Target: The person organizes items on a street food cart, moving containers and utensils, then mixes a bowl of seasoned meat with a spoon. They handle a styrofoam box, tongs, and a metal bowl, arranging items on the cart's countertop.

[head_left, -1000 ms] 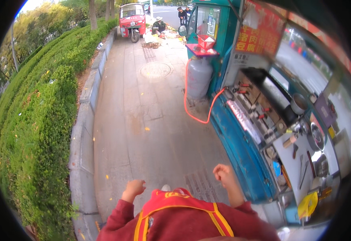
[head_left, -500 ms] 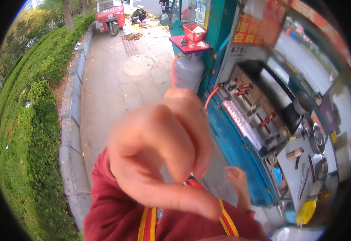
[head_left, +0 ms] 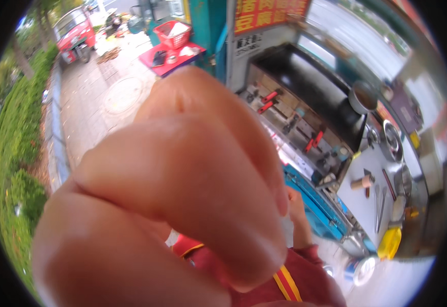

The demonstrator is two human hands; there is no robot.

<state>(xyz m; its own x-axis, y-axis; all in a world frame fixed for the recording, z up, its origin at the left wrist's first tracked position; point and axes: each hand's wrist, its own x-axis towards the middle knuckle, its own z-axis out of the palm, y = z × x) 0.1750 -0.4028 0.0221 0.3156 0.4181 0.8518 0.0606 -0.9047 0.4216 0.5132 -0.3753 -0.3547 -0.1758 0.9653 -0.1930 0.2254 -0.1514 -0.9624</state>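
Observation:
My left hand [head_left: 177, 184] looms very near the camera and fills the middle of the picture. Its fingers are bent and pressed together, with nothing seen in them; the inner side is partly hidden. Beyond it, lower and to the right, is my right hand [head_left: 297, 204], small in view and near the blue side of the cart [head_left: 313, 204]. Its fingers are partly covered by the left hand, so their pose is unclear. No object shows in it.
At right, a black griddle [head_left: 305, 77] lies behind red-handled valves [head_left: 315, 140]. Metal tongs [head_left: 379, 207] and a wooden-handled tool [head_left: 362, 182] lie on a white counter, near a pot [head_left: 363, 97] and a yellow bottle [head_left: 390, 243]. A red basket [head_left: 173, 35] stands far left of the griddle.
My left hand has come much closer to the camera, its fingers now more tightly bent. The view has swung right, so the cart and basket sit further left in it.

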